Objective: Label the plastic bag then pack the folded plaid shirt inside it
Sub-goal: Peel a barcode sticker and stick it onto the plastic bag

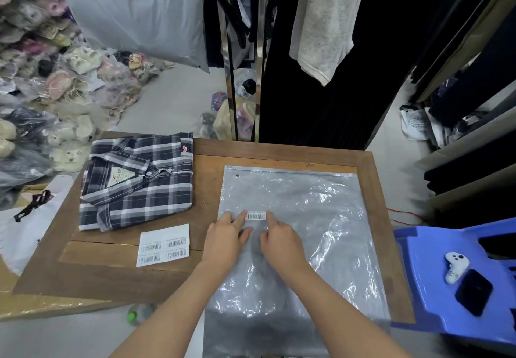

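Wooden table (pixel 279 151) across the middle of the frame, bearing everything that matters. Plastic bag (pixel 321 232) flat on its right half, running from the zip edge at frame centre down to the bottom edge, apparently empty, mouth seemingly shut along the top strip. Folded plaid shirt (pixel 139 182) at centre left, just beside the bag but not touching it, collar and neck label up, wholly outside the bag. Sheet of barcode stickers (pixel 164 244) below the shirt, lower left of centre, several stickers left on it. Left hand (pixel 226 237) and right hand (pixel 282 242) side by side on the bag at frame centre, fingers loosely curled, each forefinger stretched out and pressing down at one end of the barcode label (pixel 255 215). Label flat on the film, apparently stuck, now being smoothed. Judged from this: labelling all but finished; packing not begun. Left to do: opening the bag's mouth, sliding the shirt in, probably sealing the zip. Likely snag: thin slippery film shifting or wrinkling while the shirt goes in.
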